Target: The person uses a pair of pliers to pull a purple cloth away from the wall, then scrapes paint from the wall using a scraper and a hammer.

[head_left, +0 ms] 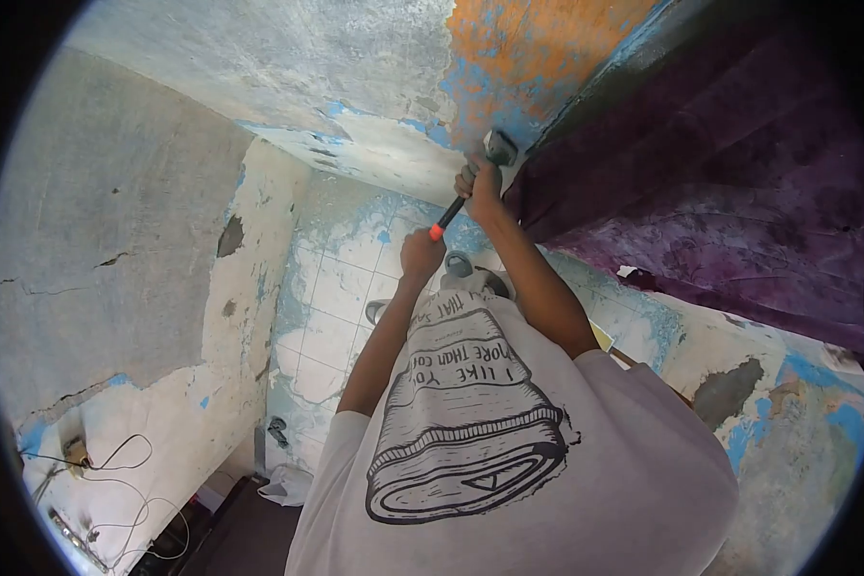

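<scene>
A long-handled tool with a black shaft (pixel 448 216) and a red-orange band reaches up towards the peeling wall (pixel 394 58). Wrapped round its lower end is my left hand (pixel 421 256). Higher up, close to the tool's head (pixel 500 147), my right hand (pixel 481 184) grips the handle. The head looks whitish and dark, and it is at the wall's lower part, below an orange and blue patch (pixel 538 48). Whether it touches the wall I cannot tell.
A dark purple cloth (pixel 720 173) hangs at the right. Paint-stained floor tiles (pixel 341 288) lie below, around my feet. Loose cables (pixel 130 468) hang at the lower left, near a white plastic bag (pixel 286 485) on the floor.
</scene>
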`<state>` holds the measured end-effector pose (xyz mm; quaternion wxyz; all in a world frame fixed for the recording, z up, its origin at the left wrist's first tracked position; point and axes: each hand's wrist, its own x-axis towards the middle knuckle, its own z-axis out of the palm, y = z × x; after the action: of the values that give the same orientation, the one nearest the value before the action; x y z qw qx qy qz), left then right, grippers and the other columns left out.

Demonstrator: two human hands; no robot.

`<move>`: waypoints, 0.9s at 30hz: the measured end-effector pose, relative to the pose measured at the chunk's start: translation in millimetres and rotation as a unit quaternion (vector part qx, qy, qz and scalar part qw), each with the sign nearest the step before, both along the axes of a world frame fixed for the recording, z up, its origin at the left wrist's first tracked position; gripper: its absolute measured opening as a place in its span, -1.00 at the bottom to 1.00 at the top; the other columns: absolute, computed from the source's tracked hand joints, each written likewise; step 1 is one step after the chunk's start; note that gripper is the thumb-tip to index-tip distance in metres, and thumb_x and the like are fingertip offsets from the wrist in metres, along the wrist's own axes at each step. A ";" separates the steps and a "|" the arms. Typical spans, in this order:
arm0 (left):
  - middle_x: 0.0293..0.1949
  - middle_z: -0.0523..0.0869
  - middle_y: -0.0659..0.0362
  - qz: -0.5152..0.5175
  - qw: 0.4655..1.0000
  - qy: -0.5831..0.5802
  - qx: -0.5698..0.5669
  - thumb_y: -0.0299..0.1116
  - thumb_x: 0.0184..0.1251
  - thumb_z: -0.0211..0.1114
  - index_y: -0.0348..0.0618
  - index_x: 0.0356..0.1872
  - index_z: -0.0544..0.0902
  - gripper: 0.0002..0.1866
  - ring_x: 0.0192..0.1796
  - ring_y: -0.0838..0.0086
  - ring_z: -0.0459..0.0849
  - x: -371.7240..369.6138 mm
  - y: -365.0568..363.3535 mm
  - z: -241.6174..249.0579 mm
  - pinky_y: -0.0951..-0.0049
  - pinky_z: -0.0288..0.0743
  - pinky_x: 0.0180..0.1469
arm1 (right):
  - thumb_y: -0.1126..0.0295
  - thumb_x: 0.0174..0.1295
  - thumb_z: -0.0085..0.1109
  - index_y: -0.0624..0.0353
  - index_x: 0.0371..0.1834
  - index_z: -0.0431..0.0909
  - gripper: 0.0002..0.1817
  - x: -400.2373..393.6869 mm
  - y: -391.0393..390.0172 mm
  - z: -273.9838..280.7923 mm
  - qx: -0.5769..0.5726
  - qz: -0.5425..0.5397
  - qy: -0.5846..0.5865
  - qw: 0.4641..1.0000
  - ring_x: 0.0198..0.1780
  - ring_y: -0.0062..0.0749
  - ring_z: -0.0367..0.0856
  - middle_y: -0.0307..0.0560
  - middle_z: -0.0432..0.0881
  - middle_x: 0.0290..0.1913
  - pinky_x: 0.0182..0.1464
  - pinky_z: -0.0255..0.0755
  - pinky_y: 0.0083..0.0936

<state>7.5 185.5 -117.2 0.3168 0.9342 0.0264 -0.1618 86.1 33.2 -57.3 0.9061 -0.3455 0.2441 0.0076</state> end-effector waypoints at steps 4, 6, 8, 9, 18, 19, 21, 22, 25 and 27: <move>-0.42 0.71 -0.19 0.003 0.998 0.020 0.052 -0.29 0.22 0.20 -0.23 -0.40 0.70 -0.77 -0.30 -0.12 0.71 -4.4 3.9 -3.0 -0.01 0.58 -0.20 | 0.37 0.24 0.07 -0.13 -0.68 0.11 -0.60 -0.3 -2.6 -15.1 0.059 0.004 0.096 0.994 -0.81 -0.56 -0.08 -0.38 -0.01 -0.80 -0.70 -0.13 -0.49; -0.41 0.71 -0.19 -0.016 1.000 -0.001 0.010 -0.28 0.23 0.17 -0.24 -0.38 0.70 -0.76 -0.28 -0.12 0.71 4.6 3.5 12.9 -0.01 0.58 -0.17 | 0.37 0.24 0.07 -0.12 -0.67 0.11 -0.61 2.5 -2.8 -2.7 0.057 -0.003 0.020 0.998 -0.81 -0.55 -0.09 -0.38 -0.02 -0.80 -0.70 -0.12 -0.48; -0.40 0.71 -0.19 -0.018 1.000 -0.005 0.009 -0.27 0.23 0.17 -0.23 -0.37 0.71 -0.75 -0.29 -0.12 0.70 7.6 3.3 19.6 -0.02 0.58 -0.17 | 0.37 0.24 0.07 -0.12 -0.68 0.10 -0.60 1.2 -2.3 -0.3 0.051 -0.001 0.003 0.999 -0.81 -0.55 -0.09 -0.38 -0.03 -0.80 -0.69 -0.12 -0.48; -0.40 0.72 -0.18 -0.021 1.000 0.007 0.021 -0.27 0.22 0.17 -0.23 -0.37 0.71 -0.76 -0.28 -0.12 0.71 8.0 4.0 13.9 -0.02 0.58 -0.17 | 0.37 0.24 0.07 -0.13 -0.69 0.08 -0.59 2.8 -2.1 1.8 0.045 -0.005 -0.020 0.999 -0.81 -0.55 -0.10 -0.38 -0.04 -0.80 -0.69 -0.12 -0.48; -0.37 0.73 -0.17 -0.017 0.999 0.023 0.026 -0.25 0.21 0.20 -0.20 -0.34 0.72 -0.76 -0.25 -0.08 0.73 17.7 0.0 15.8 0.01 0.59 -0.15 | 0.33 0.28 0.05 -0.11 -0.69 0.10 -0.59 2.6 -8.6 -3.5 0.061 0.005 -0.012 0.998 -0.79 -0.53 -0.10 -0.37 -0.06 -0.79 -0.67 -0.10 -0.49; -0.36 0.74 -0.16 -0.023 0.999 0.010 0.023 -0.25 0.21 0.21 -0.19 -0.34 0.72 -0.76 -0.24 -0.07 0.73 19.2 -1.6 18.5 0.01 0.59 -0.15 | 0.30 0.29 0.04 -0.11 -0.66 0.13 -0.61 1.5 -9.7 0.2 0.054 0.009 -0.062 0.997 -0.77 -0.54 -0.10 -0.37 -0.08 -0.79 -0.64 -0.08 -0.50; -0.37 0.73 -0.16 -0.022 0.999 0.021 0.036 -0.25 0.21 0.21 -0.19 -0.34 0.72 -0.77 -0.26 -0.07 0.73 12.5 2.8 16.6 0.01 0.60 -0.16 | 0.33 0.28 0.05 -0.12 -0.69 0.11 -0.59 0.4 -5.3 -3.4 0.051 -0.001 -0.011 0.999 -0.79 -0.53 -0.09 -0.37 -0.06 -0.79 -0.66 -0.09 -0.49; -0.38 0.73 -0.17 -0.025 0.998 0.032 0.048 -0.25 0.20 0.21 -0.18 -0.35 0.72 -0.77 -0.27 -0.07 0.73 10.6 5.2 14.3 0.01 0.60 -0.18 | 0.36 0.27 0.06 -0.13 -0.72 0.10 -0.57 1.3 -4.1 -6.1 0.048 -0.014 0.040 0.998 -0.80 -0.53 -0.08 -0.36 -0.04 -0.80 -0.68 -0.11 -0.48; -0.40 0.73 -0.17 -0.023 0.997 0.039 0.055 -0.25 0.20 0.22 -0.17 -0.34 0.73 -0.77 -0.27 -0.07 0.73 6.3 7.9 16.2 0.02 0.60 -0.18 | 0.35 0.27 0.06 -0.12 -0.70 0.12 -0.59 -0.7 -4.4 -8.8 0.067 -0.013 0.086 0.994 -0.80 -0.53 -0.07 -0.35 -0.04 -0.80 -0.68 -0.11 -0.48; -0.39 0.73 -0.16 -0.020 0.998 0.031 0.047 -0.24 0.20 0.21 -0.18 -0.34 0.73 -0.76 -0.26 -0.07 0.74 9.0 3.7 28.8 0.02 0.60 -0.17 | 0.35 0.26 0.07 -0.12 -0.70 0.12 -0.59 -0.3 -7.5 -3.2 0.071 -0.009 0.055 0.996 -0.80 -0.52 -0.08 -0.35 -0.04 -0.80 -0.68 -0.11 -0.48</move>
<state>16.4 189.2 -88.5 0.2685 0.9428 0.0249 -0.1959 85.9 25.8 -60.4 0.9135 -0.2775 0.2954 0.0357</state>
